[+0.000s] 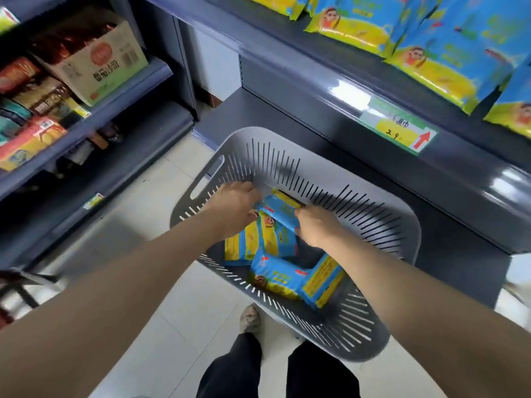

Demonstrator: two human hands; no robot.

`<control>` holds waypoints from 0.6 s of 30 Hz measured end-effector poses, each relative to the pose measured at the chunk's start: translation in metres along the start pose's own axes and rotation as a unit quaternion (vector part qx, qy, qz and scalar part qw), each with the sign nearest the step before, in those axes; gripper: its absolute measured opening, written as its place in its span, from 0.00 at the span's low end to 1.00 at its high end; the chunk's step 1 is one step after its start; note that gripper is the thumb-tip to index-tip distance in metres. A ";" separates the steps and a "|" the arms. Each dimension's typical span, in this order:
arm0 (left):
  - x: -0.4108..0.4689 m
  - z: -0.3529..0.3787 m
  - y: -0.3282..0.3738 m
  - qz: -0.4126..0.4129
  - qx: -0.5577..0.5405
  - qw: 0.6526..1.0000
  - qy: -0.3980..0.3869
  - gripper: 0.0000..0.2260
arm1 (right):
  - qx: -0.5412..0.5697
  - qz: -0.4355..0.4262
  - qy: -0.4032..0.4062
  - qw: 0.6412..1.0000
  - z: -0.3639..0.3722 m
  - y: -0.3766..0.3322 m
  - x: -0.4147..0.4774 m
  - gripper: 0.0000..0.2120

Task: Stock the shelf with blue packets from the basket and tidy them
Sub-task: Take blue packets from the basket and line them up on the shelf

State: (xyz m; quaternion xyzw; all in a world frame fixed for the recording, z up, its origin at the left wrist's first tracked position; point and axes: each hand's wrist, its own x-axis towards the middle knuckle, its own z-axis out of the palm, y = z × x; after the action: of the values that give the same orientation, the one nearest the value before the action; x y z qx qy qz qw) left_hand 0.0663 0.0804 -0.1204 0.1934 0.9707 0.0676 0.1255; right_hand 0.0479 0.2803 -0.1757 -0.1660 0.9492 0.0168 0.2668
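Left hand and right hand reach below the shelf edge into the basket. Mid-basket, the right pinches a packet end; the left's grip is blurred. It looks light, soft and slippery, so take both short ends.

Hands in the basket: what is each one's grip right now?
Left hand: grips the top blue packet, left end.
Right hand: grips the same packet's right end.

Blue-and-yellow packets jumbled in grey slotted basket, dark shelf just beside
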 end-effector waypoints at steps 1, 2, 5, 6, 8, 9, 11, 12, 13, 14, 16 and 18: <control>0.001 0.005 0.000 0.004 -0.003 1.000 -0.006 0.16 | -0.005 0.005 -0.017 1.000 0.003 0.002 0.001 0.11; 0.002 0.010 0.001 0.012 -0.003 1.000 -0.012 0.16 | -0.003 0.008 -0.049 0.999 0.004 0.004 0.001 0.09; 0.003 0.020 0.007 0.046 0.009 0.998 -0.051 0.17 | 0.030 0.007 -0.202 0.979 0.010 0.011 -0.006 0.12; 0.005 0.022 0.010 0.056 0.018 0.996 -0.065 0.17 | 0.025 0.011 -0.249 0.968 0.013 0.013 -0.011 0.14; 0.009 0.026 0.015 0.068 0.028 0.994 -0.086 0.17 | 0.000 0.025 -0.283 0.959 0.021 0.020 -0.017 0.17; 0.012 0.028 0.018 0.074 0.032 0.992 -0.096 0.17 | -0.011 0.030 -0.278 0.960 0.027 0.024 -0.019 0.17; 0.016 0.035 0.023 0.081 0.041 0.989 -0.118 0.17 | -0.030 0.033 -0.252 0.967 0.035 0.029 -0.021 0.15; 0.018 0.038 0.025 0.079 0.043 0.987 -0.132 0.17 | -0.033 0.033 -0.244 0.969 0.034 0.031 -0.022 0.14; 0.020 0.042 0.028 0.074 0.040 0.986 -0.145 0.17 | -0.033 0.029 -0.237 0.971 0.037 0.034 -0.021 0.14; 0.022 0.046 0.030 0.066 0.034 0.985 -0.155 0.16 | -0.035 0.024 -0.243 0.969 0.032 0.033 -0.023 0.13; 0.025 0.054 0.034 0.048 0.023 0.984 -0.172 0.16 | -0.041 0.011 -0.243 0.969 0.024 0.036 -0.025 0.07; 0.028 0.062 0.037 0.044 0.020 0.980 -0.193 0.16 | -0.039 0.014 -0.216 0.976 0.013 0.041 -0.027 0.07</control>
State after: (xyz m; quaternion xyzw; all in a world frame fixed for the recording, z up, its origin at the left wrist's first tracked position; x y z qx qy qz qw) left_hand 0.0711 0.1309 -0.1788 0.2477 0.9201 0.0151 0.3032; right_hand 0.0628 0.3287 -0.1749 -0.1557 0.8701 0.0932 0.4582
